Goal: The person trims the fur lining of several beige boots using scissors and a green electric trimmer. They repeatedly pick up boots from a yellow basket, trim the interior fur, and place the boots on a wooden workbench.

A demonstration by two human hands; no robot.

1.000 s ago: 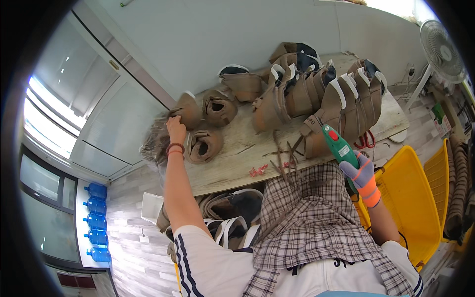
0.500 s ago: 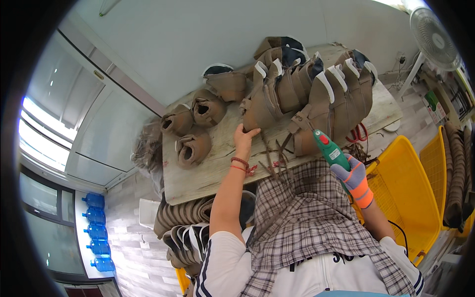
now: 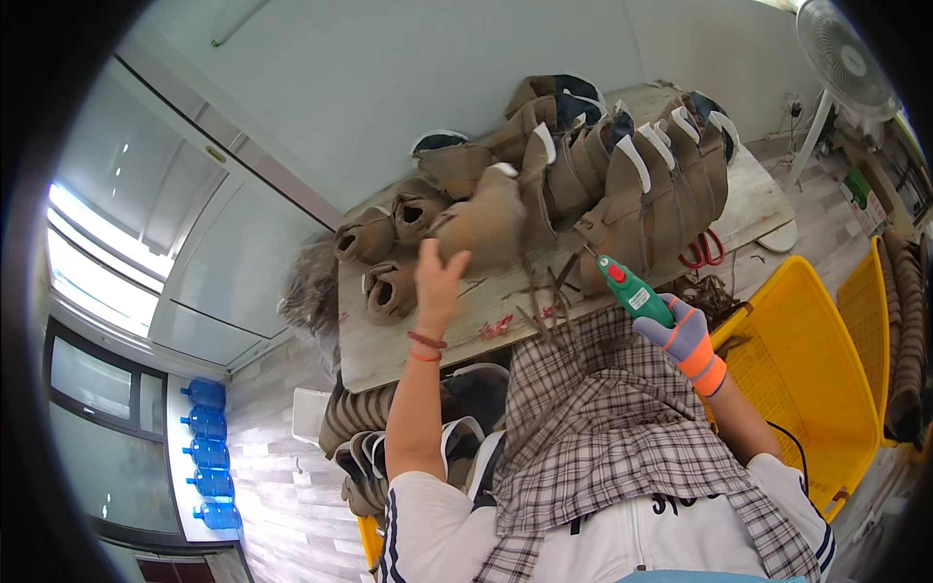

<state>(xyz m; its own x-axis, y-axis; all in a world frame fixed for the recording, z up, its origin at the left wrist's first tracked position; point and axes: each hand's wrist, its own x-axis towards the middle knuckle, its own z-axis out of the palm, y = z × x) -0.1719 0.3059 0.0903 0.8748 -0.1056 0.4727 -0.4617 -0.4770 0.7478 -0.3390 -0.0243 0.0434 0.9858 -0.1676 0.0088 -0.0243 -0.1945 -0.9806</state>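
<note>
My bare left hand [image 3: 437, 291], with red bands at its wrist, grips the near end of a brown shoe upper [image 3: 484, 225]. That upper is tilted and smeared by motion, left of a row of nested brown uppers [image 3: 573, 180] with white edges. In my right hand [image 3: 683, 338], in a grey and orange glove, is a green handheld power tool [image 3: 634, 294] with a red button and a thin metal tip. Its tip points at the near end of another row of uppers [image 3: 661, 189]. More uppers [image 3: 389, 291] lie beyond my left hand.
Brown scrap strips [image 3: 562, 282] lie on the worn table [image 3: 389, 347]. Red-handled scissors [image 3: 702, 250] sit near its right edge. A yellow crate [image 3: 792, 360] stands at my right, with a black cable beside it. A white fan [image 3: 844, 58] is at the far right.
My left hand has pulled one shoe upper away from the row toward the left. The power tool has shifted slightly left in my right hand. The whole view has moved a little.
</note>
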